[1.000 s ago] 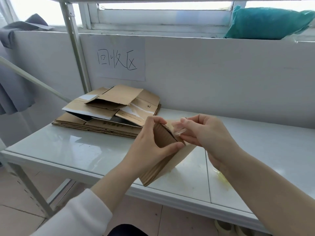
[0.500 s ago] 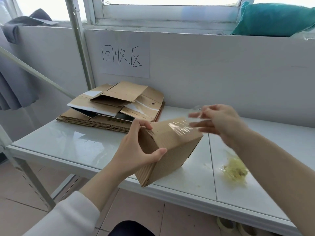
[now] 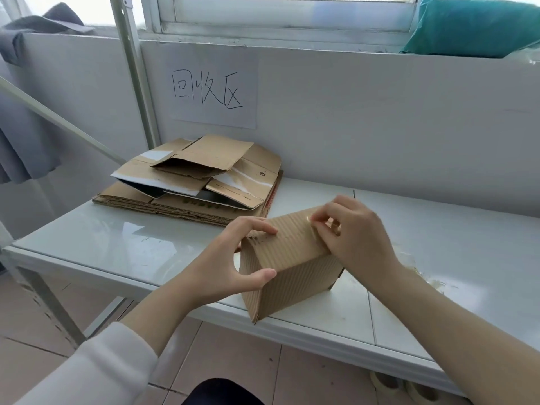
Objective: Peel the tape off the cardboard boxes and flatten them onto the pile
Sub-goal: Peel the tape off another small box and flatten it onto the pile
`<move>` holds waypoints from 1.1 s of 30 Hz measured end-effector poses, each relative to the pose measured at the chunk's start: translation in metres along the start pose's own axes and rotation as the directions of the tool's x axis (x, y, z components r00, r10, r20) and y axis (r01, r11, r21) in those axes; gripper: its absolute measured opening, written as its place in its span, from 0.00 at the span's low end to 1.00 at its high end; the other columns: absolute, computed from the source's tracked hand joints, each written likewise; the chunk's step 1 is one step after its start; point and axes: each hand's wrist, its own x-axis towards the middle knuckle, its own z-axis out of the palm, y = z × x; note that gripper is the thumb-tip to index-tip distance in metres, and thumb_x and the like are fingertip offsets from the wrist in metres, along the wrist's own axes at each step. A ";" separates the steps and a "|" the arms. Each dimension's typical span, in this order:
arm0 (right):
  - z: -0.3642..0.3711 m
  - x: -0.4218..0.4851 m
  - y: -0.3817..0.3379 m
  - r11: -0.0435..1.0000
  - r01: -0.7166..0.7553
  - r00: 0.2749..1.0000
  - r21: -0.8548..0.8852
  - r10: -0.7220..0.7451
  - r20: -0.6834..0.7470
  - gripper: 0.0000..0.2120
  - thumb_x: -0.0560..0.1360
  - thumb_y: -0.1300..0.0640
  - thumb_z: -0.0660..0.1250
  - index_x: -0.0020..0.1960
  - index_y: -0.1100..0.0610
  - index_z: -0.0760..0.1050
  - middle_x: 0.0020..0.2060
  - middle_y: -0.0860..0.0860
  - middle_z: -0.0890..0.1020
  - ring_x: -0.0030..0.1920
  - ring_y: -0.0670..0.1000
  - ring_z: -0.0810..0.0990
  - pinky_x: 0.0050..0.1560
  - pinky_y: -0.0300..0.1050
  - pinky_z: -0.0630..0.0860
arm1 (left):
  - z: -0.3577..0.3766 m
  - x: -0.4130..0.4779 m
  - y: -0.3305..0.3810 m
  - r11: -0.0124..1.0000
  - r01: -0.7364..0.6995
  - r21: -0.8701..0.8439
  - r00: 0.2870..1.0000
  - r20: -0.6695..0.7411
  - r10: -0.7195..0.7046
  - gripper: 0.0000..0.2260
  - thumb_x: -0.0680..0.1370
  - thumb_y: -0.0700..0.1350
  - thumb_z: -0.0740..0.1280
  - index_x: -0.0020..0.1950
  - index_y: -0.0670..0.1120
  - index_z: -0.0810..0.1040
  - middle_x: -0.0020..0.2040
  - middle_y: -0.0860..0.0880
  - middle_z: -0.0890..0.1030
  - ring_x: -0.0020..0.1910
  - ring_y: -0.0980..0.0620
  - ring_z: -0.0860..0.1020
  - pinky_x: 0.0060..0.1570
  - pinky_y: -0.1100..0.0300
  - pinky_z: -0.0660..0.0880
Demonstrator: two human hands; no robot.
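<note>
Since half a second ago the right hand [image 3: 355, 239] has come back down from the air beyond the box [image 3: 292, 261] and now sits on its upper face. The box itself has been turned so a ribbed side faces up.

The left hand [image 3: 230, 266] grips the near left end of the box, thumb on the front face and fingers curled over the top edge. The right hand's fingers are curled, and thumb and forefinger pinch a glossy strip of tape [image 3: 312, 226] on top. The box is held tilted over the front of the white surface [image 3: 117, 244], with its lowest corner past the edge. Whether it rests on the surface cannot be told.

The likely trouble is the tape tearing short if it is pulled too steeply, leaving a strip behind or ripping away the paper skin. A hard tug could also twist the box out of the left hand's grip, and it would then drop to the floor because it overhangs the edge. Peeled film may cling to the fingers.

A paper sign [image 3: 211, 90] on the wall reads "回收区" in handwriting. The pile [image 3: 190, 182] of flattened cardboard lies below it, well apart from the box. Small print on one flap is too small to read.
</note>
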 end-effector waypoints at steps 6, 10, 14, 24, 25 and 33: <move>-0.026 0.003 -0.001 0.985 -0.136 0.966 0.110 0.108 0.235 0.03 0.73 0.58 0.68 0.44 0.56 0.80 0.41 0.47 0.79 0.46 0.46 0.71 0.45 0.25 0.64 | -0.002 0.003 0.005 0.996 -0.025 0.082 0.997 0.073 0.019 0.24 0.65 0.58 0.67 0.59 0.63 0.67 0.61 0.65 0.68 0.63 0.66 0.66 0.63 0.64 0.68; -0.038 0.005 -0.002 0.965 -0.239 0.907 0.111 0.181 0.381 0.02 0.74 0.56 0.66 0.43 0.51 0.76 0.43 0.45 0.76 0.52 0.45 0.69 0.43 0.33 0.59 | -0.007 0.007 0.013 0.984 -0.047 0.173 0.988 0.154 0.020 0.25 0.64 0.58 0.66 0.59 0.66 0.66 0.65 0.65 0.64 0.65 0.73 0.60 0.62 0.68 0.62; -0.043 0.008 -0.003 0.905 -0.376 0.821 0.199 0.226 0.524 0.11 0.72 0.52 0.64 0.52 0.50 0.78 0.54 0.47 0.75 0.57 0.45 0.69 0.50 0.35 0.64 | -0.010 0.011 0.020 0.906 -0.073 0.418 0.981 0.196 -0.011 0.29 0.61 0.63 0.62 0.63 0.62 0.65 0.75 0.58 0.52 0.74 0.63 0.50 0.68 0.64 0.54; -0.015 -0.013 -0.004 0.954 -0.299 0.954 0.012 0.299 0.040 0.11 0.68 0.46 0.72 0.43 0.53 0.78 0.46 0.48 0.79 0.52 0.51 0.74 0.47 0.42 0.67 | 0.014 0.047 0.044 0.734 0.020 0.679 0.953 0.208 -0.219 0.43 0.66 0.69 0.65 0.74 0.52 0.52 0.73 0.49 0.61 0.71 0.49 0.59 0.69 0.54 0.57; -0.013 -0.012 -0.006 0.951 -0.308 0.951 0.007 0.308 0.003 0.09 0.68 0.48 0.71 0.41 0.52 0.77 0.44 0.48 0.79 0.51 0.51 0.74 0.44 0.41 0.65 | 0.016 0.050 0.046 0.725 0.045 0.687 0.941 0.215 -0.262 0.45 0.67 0.70 0.64 0.75 0.52 0.49 0.74 0.49 0.59 0.73 0.48 0.57 0.71 0.51 0.56; -0.033 -0.009 0.016 0.867 -0.450 0.878 0.213 0.473 -0.071 0.05 0.68 0.58 0.70 0.37 0.55 0.74 0.33 0.47 0.79 0.39 0.48 0.77 0.39 0.35 0.67 | 0.035 0.050 0.057 0.678 0.012 0.735 0.988 0.097 -0.123 0.43 0.68 0.68 0.63 0.76 0.51 0.50 0.68 0.47 0.66 0.67 0.48 0.65 0.67 0.55 0.60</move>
